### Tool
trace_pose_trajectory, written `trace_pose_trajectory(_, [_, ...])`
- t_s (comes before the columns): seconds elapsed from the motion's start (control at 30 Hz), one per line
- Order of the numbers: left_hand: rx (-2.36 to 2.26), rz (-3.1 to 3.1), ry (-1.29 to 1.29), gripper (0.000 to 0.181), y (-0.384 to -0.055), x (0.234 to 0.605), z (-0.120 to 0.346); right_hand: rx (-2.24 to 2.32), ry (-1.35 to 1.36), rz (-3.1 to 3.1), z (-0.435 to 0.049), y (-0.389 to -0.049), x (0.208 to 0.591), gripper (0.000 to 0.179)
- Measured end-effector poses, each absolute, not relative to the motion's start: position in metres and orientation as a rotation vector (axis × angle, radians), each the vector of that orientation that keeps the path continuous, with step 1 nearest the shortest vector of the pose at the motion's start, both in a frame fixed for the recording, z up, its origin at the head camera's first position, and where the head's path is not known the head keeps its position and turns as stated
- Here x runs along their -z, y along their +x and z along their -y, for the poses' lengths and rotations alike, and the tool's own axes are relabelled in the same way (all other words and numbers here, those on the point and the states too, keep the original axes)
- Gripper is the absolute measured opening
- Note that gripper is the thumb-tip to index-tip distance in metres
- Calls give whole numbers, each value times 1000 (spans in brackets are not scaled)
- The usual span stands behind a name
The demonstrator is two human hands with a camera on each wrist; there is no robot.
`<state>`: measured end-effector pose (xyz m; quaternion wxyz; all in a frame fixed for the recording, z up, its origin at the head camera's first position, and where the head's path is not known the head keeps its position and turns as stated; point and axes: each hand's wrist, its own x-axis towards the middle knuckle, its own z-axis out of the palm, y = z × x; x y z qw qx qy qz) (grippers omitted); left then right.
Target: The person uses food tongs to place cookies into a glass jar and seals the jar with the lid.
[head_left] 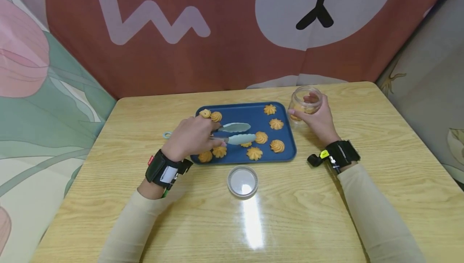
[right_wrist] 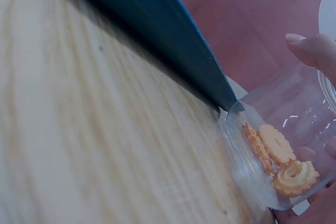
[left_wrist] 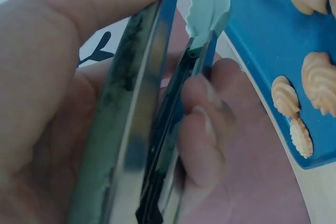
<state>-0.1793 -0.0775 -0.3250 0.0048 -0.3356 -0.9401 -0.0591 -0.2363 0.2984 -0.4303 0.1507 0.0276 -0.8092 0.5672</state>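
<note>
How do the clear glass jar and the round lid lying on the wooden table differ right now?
The clear glass jar stands right of the blue tray, gripped by the right hand; the round lid lies in front of the tray, touched by neither hand. The jar holds a few swirl cookies; the lid holds nothing. The jar is tall, the lid flat. Both are round and rest on the wooden table.

Left hand point(head_left: 192, 136) curled in a grip; right hand point(head_left: 319, 120) cupped, forearms forward
</note>
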Motion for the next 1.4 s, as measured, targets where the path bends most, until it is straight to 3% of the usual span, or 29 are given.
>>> trace_pose_trajectory(0.3, [167, 3030, -1065, 39, -180, 325, 79, -1648, 85, 2313, -299, -236, 430, 85])
trace_pose_trajectory(0.8, [67, 2946, -1085, 40, -182, 329, 80, -1638, 67, 2348, -284, -215, 403, 80])
trace_pose_trajectory(1.4, [87, 2836, -1090, 43, -181, 327, 81, -1643, 79, 2343, -287, -218, 407, 82])
